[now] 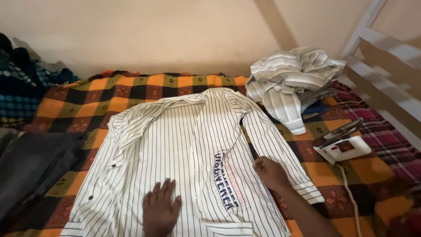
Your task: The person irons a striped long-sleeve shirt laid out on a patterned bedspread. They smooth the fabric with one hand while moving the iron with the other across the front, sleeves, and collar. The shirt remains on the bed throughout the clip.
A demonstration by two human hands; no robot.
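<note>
left hand (pixel 160 209) pressed flat, palm down, fingers spread and released, on the lower middle of a white striped shirt (pixel 184 149). gripping nothing, just resting on the cloth. right hand (pixel 270 172) to the right of the left one and a little further up, fingers curled in and pinching the shirt fabric at the seam where the right sleeve meets the body. printed lettering running down the shirt between the two hands, nearer the right one.

shirt spread open, face down as far as can be told, across an orange and black checked blanket (pixel 131 87), collar lying well beyond both hands toward the wall, sleeves angled out to either side. left sleeve with small dark buttons lying out past the left hand's thumb side.

to the right of the right hand, apart from it, a white electric iron (pixel 343 145) tipped on its side on the blanket, its cord (pixel 351 197) trailing down past the right forearm. further beyond the right hand, up near the wall, a crumpled heap of grey-striped clothes (pixel 291 81). well to the left of the left hand, dark grey folded cloth (pixel 30 166), with a dark dotted fabric (pixel 17 87) beyond it. white bed rail (pixel 386 66) at the far right.
</note>
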